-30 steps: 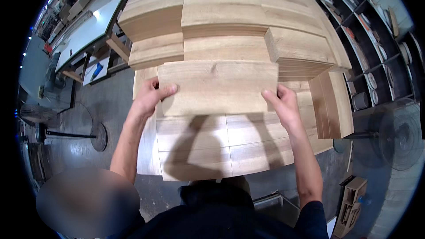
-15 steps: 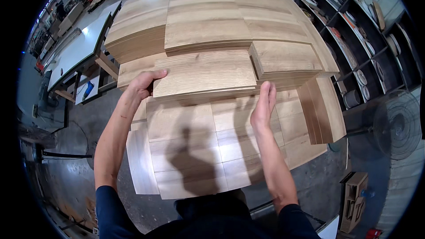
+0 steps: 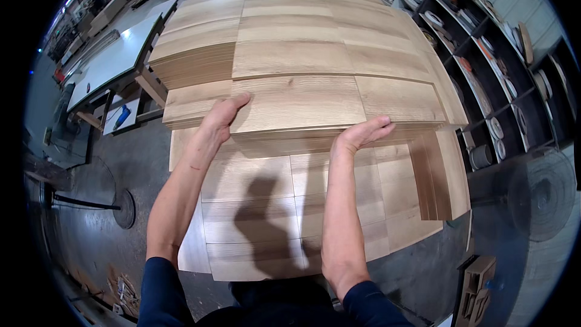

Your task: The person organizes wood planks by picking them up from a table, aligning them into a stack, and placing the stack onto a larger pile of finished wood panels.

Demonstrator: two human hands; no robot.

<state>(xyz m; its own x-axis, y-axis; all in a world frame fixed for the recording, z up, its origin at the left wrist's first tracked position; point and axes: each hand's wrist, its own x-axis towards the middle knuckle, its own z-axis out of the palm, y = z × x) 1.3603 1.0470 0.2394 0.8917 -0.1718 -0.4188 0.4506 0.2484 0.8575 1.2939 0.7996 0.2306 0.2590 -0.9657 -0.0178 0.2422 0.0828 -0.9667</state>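
A pale wood-grain board (image 3: 296, 102) lies on top of a stack, its back edge close to a higher stack behind. My left hand (image 3: 224, 116) is at the board's left end, thumb on the top face; its other fingers are mostly hidden beside the end. My right hand (image 3: 362, 134) lies along the front edge near the board's right end, fingers stretched out together toward the right. A smaller board (image 3: 396, 100) sits directly to the right of the first one, nearly level with it.
Higher board stacks (image 3: 290, 30) stand behind. A lower layer of boards (image 3: 248, 221) spreads nearer me, with upright boards (image 3: 431, 175) at its right. At the left is a white-topped workbench (image 3: 115, 54) with a blue power tool (image 3: 123, 116) beneath; at the right, shelves (image 3: 478, 54) and a fan (image 3: 538, 188).
The board has moved back and right, closing the gap to the smaller board. My left hand went along with it; my right hand turned from upright to lying along the front edge.
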